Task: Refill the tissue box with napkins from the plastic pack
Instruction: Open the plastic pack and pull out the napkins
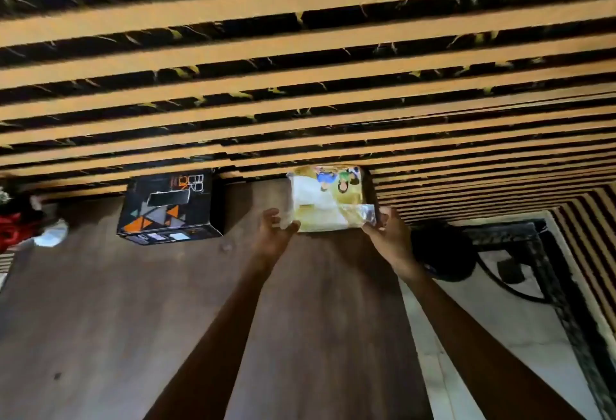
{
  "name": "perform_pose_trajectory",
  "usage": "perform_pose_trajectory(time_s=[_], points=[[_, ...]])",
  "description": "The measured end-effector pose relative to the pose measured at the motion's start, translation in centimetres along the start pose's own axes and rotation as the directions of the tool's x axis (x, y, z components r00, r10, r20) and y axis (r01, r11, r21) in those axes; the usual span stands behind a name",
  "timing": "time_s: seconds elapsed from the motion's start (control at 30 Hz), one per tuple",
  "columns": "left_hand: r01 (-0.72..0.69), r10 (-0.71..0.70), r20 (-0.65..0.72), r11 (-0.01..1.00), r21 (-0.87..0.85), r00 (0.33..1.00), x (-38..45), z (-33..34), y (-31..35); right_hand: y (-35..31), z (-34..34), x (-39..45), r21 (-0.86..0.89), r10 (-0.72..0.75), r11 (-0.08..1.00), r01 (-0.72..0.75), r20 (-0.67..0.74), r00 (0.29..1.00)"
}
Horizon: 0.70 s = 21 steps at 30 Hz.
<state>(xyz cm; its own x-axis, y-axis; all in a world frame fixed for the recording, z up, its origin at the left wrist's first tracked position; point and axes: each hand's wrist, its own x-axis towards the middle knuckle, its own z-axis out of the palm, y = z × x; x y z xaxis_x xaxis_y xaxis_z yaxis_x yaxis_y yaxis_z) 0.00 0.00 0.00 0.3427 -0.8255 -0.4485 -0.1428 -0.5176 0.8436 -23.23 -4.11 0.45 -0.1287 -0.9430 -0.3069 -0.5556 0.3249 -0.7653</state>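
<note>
1. Head view looks down on a brown wooden table (100,319), with both bare forearms reaching away toward 12 o'clock
2. Plastic pack (328,199) of napkins sits at the far edge of the table, right against the striped slatted wall (300,69) — its wrapper is yellow and white with small cartoon figures printed near the top
3. Left hand (275,229) grips the pack's near corner at about 9 o'clock of the pack, fingers and thumb curled onto the clear wrapper
4. Right hand (388,229) holds the opposite end at about 3 o'clock of the pack, fingers wrapped round its edge
5. Tissue box (170,208) — black with orange and grey triangles and a dark slot in its top — stands at 9 o'clock of the pack, well apart from the left hand and close to the wall
6. At the far 9 o'clock edge of the view lie a red object (15,228) and a pale rounded thing (50,234), both too blurred to tell
7. At 3 o'clock, beyond the table edge, a pale floor (500,336) shows
</note>
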Motion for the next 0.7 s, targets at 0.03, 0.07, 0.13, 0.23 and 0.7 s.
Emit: perform_pose_trajectory(time_s=[0.03, 0.07, 0.13, 0.23, 0.7], points=[[0.047, -0.047, 0.031, 0.998, -0.028, 0.998, 0.9, 0.4, 0.2, 0.0, 0.3, 1.2, 0.011, 0.047, 0.999, -0.047, 0.024, 0.999], [0.099, -0.096, 0.057, 0.994, -0.041, 0.994, 1.6, 0.9, 0.3, -0.3, 0.3, 1.8, 0.024, 0.104, 0.994, -0.106, 0.061, 0.993], [0.187, -0.184, 0.053, 0.981, -0.057, 0.981, 2.9, 2.0, 0.9, -0.4, 0.7, 3.3, 0.094, 0.212, 0.97, -0.226, 0.139, 0.967], [0.223, -0.221, 0.035, 0.973, -0.065, 0.975, 4.3, 3.2, 1.4, -0.4, 1.2, 4.2, 0.134, 0.27, 0.946, -0.296, 0.18, 0.946], [0.232, -0.217, 0.094, 0.949, -0.215, 0.972, -7.6, -1.7, -3.1, 3.5, 2.0, -8.0, 0.105, 0.248, 0.955, -0.278, 0.235, 0.94]])
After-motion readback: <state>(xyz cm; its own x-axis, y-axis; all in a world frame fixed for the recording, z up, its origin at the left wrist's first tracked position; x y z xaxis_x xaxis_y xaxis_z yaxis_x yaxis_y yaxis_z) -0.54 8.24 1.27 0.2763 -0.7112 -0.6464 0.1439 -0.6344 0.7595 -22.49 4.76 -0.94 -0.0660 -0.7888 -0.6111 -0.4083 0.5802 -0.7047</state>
